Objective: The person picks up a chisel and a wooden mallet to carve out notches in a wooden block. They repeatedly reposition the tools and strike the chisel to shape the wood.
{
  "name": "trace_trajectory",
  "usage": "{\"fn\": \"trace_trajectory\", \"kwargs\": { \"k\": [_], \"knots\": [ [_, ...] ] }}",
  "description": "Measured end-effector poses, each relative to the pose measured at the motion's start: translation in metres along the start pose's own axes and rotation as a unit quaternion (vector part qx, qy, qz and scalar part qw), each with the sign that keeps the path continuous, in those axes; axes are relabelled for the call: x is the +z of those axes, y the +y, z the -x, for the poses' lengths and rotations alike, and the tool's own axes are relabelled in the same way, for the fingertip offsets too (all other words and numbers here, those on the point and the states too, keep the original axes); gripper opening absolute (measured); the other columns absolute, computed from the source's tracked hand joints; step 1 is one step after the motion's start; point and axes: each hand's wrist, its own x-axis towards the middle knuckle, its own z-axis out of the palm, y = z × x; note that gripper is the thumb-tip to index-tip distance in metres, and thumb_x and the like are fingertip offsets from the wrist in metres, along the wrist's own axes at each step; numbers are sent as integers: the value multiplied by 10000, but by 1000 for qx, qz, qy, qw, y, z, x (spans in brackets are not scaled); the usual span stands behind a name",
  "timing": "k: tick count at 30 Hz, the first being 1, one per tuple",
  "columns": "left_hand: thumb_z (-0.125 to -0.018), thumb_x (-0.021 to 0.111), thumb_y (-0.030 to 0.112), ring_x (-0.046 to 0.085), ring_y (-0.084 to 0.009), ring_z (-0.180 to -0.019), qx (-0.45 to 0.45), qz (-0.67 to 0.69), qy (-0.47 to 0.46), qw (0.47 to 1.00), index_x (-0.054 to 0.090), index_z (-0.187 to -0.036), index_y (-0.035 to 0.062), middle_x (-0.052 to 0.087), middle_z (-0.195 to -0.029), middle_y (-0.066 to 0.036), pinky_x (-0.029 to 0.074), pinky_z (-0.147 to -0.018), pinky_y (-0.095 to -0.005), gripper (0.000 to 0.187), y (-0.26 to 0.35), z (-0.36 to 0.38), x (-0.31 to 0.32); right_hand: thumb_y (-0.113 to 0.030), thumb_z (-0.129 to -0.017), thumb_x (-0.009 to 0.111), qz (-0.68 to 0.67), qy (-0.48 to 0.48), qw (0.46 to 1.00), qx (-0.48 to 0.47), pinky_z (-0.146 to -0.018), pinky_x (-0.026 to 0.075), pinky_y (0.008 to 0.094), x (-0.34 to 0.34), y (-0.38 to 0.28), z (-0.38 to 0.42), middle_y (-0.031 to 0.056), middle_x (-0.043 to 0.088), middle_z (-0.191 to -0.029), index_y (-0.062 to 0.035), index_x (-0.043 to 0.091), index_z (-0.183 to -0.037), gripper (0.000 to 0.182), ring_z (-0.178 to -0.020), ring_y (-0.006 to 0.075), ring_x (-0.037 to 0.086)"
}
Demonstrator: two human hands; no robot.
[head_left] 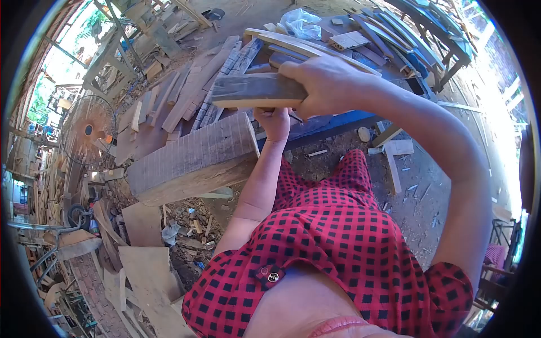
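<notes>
My right hand (332, 85) is wrapped round the right end of a short wooden board (256, 89), which has a dark, weathered top and a paler edge. The board points to the left, raised above the work surface. Just under it, my left hand (273, 123) is closed, its fingertips partly hidden by the board. A thin dark thing shows beside that hand, too small to name. Left of my left hand lies a thick squared timber beam (194, 155) with a rough, saw-marked face.
Long planks (191, 93) lie spread beyond the beam. More strips of wood (389, 39) and a clear plastic bag (301, 23) are at the back. A round fan (88, 130) stands at left. Offcuts and wood chips (194, 225) cover the ground below.
</notes>
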Motion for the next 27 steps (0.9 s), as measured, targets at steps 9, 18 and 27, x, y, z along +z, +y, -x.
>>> {"fn": "trace_trajectory", "kwargs": {
  "k": [9, 18, 27],
  "knots": [
    [-832, 635, 19, 496, -70, -484, -111, 65, -20, 992, 480, -755, 70, 530, -646, -11, 423, -481, -217, 181, -11, -3, 9, -338, -597, 747, -168, 27, 932, 319, -735, 498, 415, 111, 76, 95, 196, 653, -843, -35, 550, -1026, 562, -816, 349, 648],
    [-813, 675, 46, 494, -40, -478, -136, 47, -129, 981, 516, -795, 70, 535, -668, 15, 401, -439, -191, 162, -25, -6, 38, -280, -611, 754, -232, -10, 892, 388, -812, 464, 396, 167, 95, 120, 190, 646, -966, -61, 546, -1158, 625, -954, 322, 624],
    [-699, 676, 39, 437, -63, -611, -94, -94, -218, 967, 526, -788, 33, 493, -629, -34, 414, -553, -277, 175, -9, 8, 69, -111, -716, 694, -479, 386, 743, 263, -681, 457, 264, 61, 83, 139, 54, 607, -854, -26, 552, -1077, 397, -770, 119, 570]
  ]
}}
